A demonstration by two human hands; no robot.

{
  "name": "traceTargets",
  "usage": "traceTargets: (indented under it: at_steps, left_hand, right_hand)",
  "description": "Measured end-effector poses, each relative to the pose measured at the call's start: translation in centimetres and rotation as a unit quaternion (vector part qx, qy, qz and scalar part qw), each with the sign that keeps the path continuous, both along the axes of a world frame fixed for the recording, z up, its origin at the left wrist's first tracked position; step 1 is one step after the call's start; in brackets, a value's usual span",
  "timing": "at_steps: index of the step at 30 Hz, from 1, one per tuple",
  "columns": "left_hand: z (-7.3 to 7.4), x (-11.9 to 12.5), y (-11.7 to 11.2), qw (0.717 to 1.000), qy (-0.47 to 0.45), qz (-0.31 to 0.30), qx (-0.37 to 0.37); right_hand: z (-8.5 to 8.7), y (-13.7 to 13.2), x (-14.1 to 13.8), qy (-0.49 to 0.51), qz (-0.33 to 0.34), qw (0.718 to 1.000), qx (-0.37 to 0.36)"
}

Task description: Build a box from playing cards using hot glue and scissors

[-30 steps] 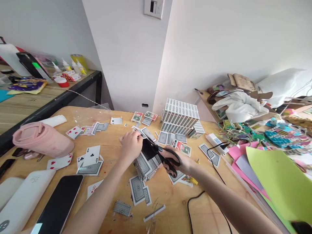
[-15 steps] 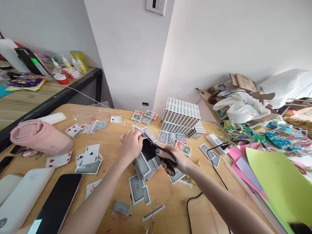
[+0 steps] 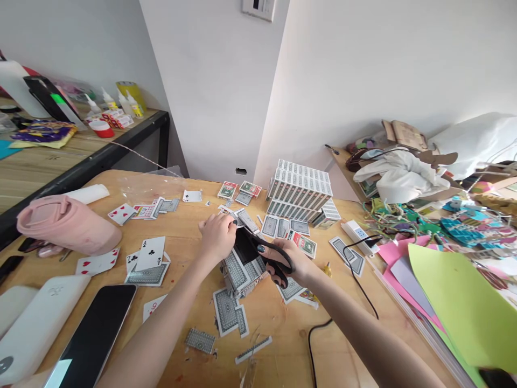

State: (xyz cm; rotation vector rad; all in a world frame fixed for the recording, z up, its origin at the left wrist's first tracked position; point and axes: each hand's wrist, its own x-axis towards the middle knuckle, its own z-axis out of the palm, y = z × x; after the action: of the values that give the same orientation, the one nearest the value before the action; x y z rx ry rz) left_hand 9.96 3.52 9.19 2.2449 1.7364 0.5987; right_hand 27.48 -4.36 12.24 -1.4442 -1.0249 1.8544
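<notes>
A small box (image 3: 238,272) built of grey-backed playing cards stands on the wooden table, its dark hollow facing up. My left hand (image 3: 218,235) is closed at the box's far left edge, with the thumb beside a grey-backed card (image 3: 245,220). Part of that grip is hidden behind the hand. In my right hand (image 3: 293,258) are black-handled scissors (image 3: 283,261), fingers through the loops. Their blades point left over the box opening, close to the card. Cut card pieces (image 3: 201,340) lie nearer to me on the table.
Behind my hands stands a stacked block of card rows (image 3: 301,186). A pink tumbler (image 3: 68,226), phone (image 3: 95,334) and loose cards (image 3: 150,254) lie left. Right are a power strip (image 3: 359,237), black cable (image 3: 363,296) and coloured paper (image 3: 456,302).
The scissor handles and my right fingers have shifted slightly upward. My left hand stays at the box's edge, and the view has moved a little.
</notes>
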Motion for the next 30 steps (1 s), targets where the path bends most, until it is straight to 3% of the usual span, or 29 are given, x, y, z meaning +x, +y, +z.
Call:
traceTargets:
  at_steps: [14,23,30]
  left_hand:
    - [0.10,0.16,-0.20,1.000,-0.002,0.009,-0.001]
    - [-0.38,0.33,-0.85,0.997,0.039,0.009,0.062]
    - [-0.37,0.33,-0.83,0.997,0.047,0.009,0.059]
  right_hand:
    - [-0.48,0.07,0.27,0.011,-0.009,1.000,0.011]
    - [-0.25,0.16,0.36,-0.018,-0.012,1.000,0.010]
    - [-0.41,0.21,0.43,-0.038,-0.011,0.999,0.014]
